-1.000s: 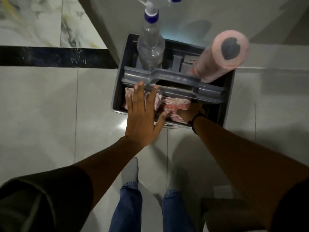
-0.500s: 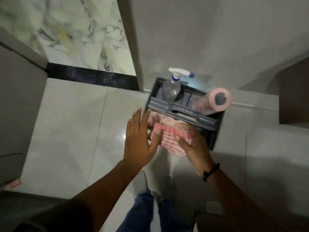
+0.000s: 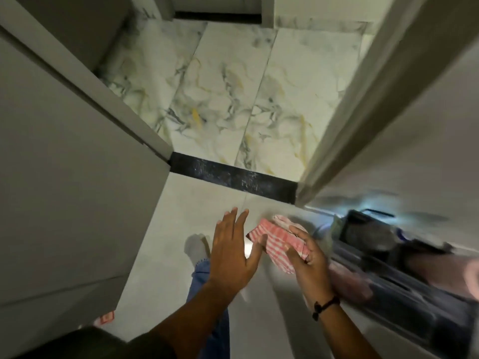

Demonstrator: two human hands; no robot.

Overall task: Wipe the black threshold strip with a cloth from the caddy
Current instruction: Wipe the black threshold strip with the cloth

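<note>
A black threshold strip (image 3: 233,178) runs across the doorway between grey floor tiles and marbled tiles, with pale scuffs on it. My right hand (image 3: 309,257) grips a folded red-and-white checked cloth (image 3: 278,242) in the air, short of the strip. My left hand (image 3: 233,252) is flat and open beside the cloth, its thumb touching the cloth's edge. The grey caddy (image 3: 404,270) lies blurred at the right, with more pink cloth inside it.
A grey wall or cabinet (image 3: 64,190) fills the left side, and a door frame (image 3: 344,141) slants down on the right to the strip's end. Marbled tiles (image 3: 228,99) lie beyond the strip. My jeans leg and sock (image 3: 197,252) are below my hands.
My right hand lifted the checked cloth out of the caddy and carried it left. The view swung from the caddy toward the doorway, so the strip is now ahead of my hands.
</note>
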